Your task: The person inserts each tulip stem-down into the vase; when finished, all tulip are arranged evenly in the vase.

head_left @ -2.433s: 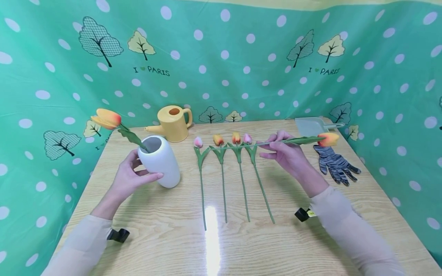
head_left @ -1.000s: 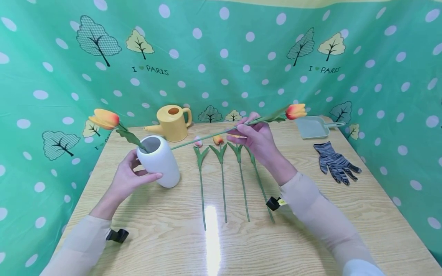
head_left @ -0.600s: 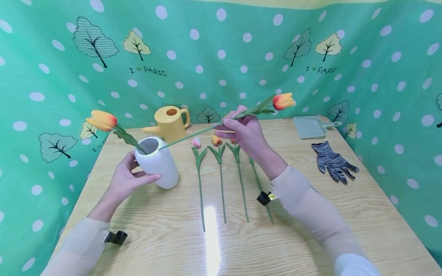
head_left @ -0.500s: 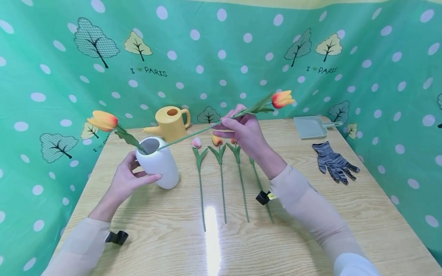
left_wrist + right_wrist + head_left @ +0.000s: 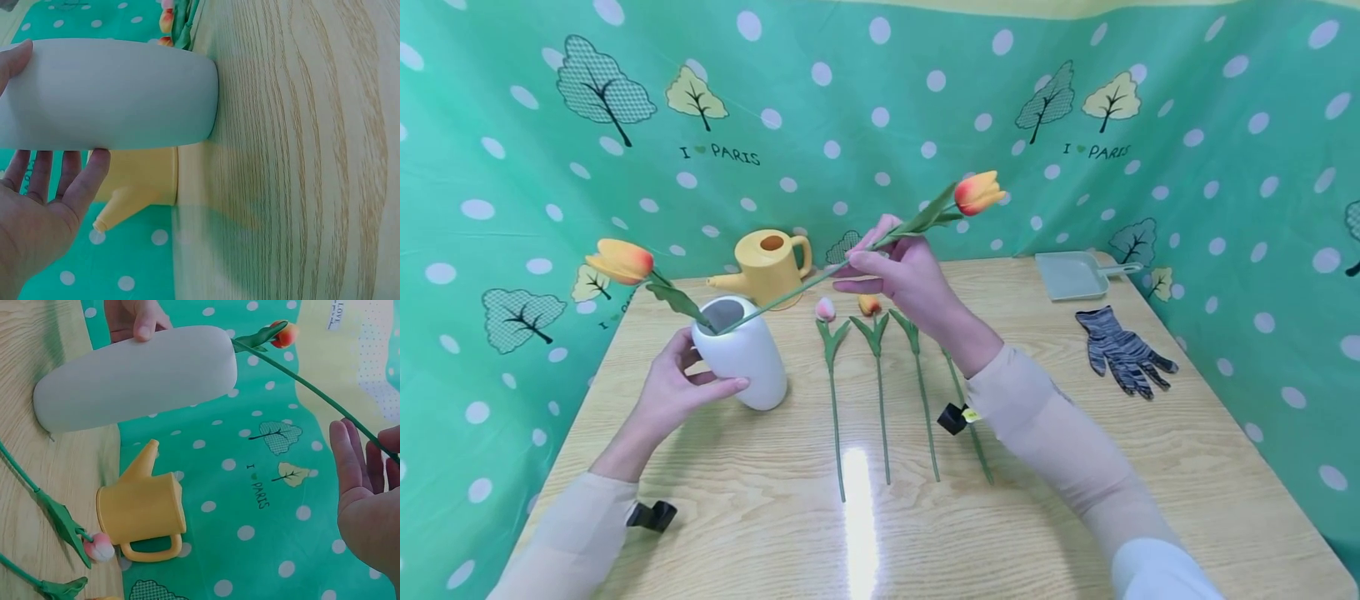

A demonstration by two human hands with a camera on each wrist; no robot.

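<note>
My left hand [image 5: 681, 383] grips a white vase [image 5: 748, 367] from the left, thumb in front and fingers on the far side. The vase leans a little to the left on the table. One orange-yellow tulip [image 5: 625, 262] stands in it, leaning left over the rim. My right hand [image 5: 902, 271] pinches the stem of another orange-yellow tulip [image 5: 979, 193], held slanting with its bloom up to the right. The lower end of that stem overlaps the vase mouth. In the right wrist view the stem [image 5: 312, 389] runs from my fingers to the vase opening.
Several tulips lie side by side on the wooden table [image 5: 760, 517], one with a pink bloom [image 5: 825, 309]; my right arm hides parts of others. A yellow watering can [image 5: 769, 271] stands behind the vase. A grey-green dustpan [image 5: 1072, 276] and a striped glove [image 5: 1123, 350] lie at right.
My right hand has carried its tulip leftward from the right side and tilted it, bringing the stem end to the vase mouth. The left hand and vase have stayed in place.
</note>
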